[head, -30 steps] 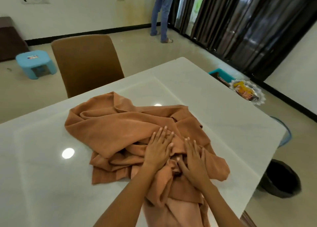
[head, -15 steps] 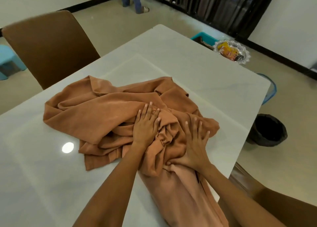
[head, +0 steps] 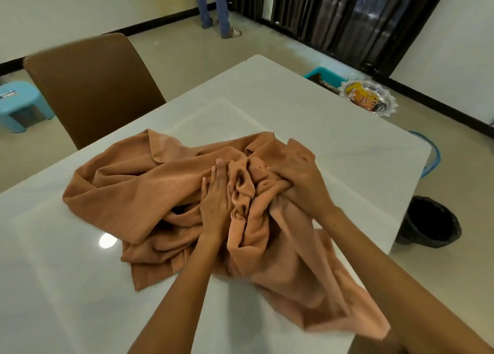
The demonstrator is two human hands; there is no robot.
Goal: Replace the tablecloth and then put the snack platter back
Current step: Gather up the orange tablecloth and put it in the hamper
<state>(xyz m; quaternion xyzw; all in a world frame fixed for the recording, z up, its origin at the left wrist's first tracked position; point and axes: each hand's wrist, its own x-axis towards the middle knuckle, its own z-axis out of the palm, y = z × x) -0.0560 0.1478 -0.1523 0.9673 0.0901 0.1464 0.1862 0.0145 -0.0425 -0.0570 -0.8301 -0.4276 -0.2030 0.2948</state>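
An orange-brown tablecloth (head: 139, 193) lies crumpled in a heap on the white glossy table (head: 294, 118), one end hanging over the near edge. My left hand (head: 215, 201) rests flat on the heap's middle, fingers together, pressing the folds. My right hand (head: 299, 177) is closed around a bunch of the cloth just to the right of it. The snack platter (head: 367, 97), a clear scalloped dish with orange and yellow snacks, sits off the table beyond its far right edge, on something hidden.
A brown chair (head: 91, 86) stands at the table's far left side. A black bin (head: 427, 222) is on the floor to the right, with teal and blue containers (head: 324, 74) nearby. A blue stool (head: 21, 105) is far left. A person's legs (head: 213, 6) stand by the dark curtains.
My right hand has gone from lying flat on the cloth to gripping a bunch of it further up. The cloth is gathered tighter between my hands. The camera has tilted up.
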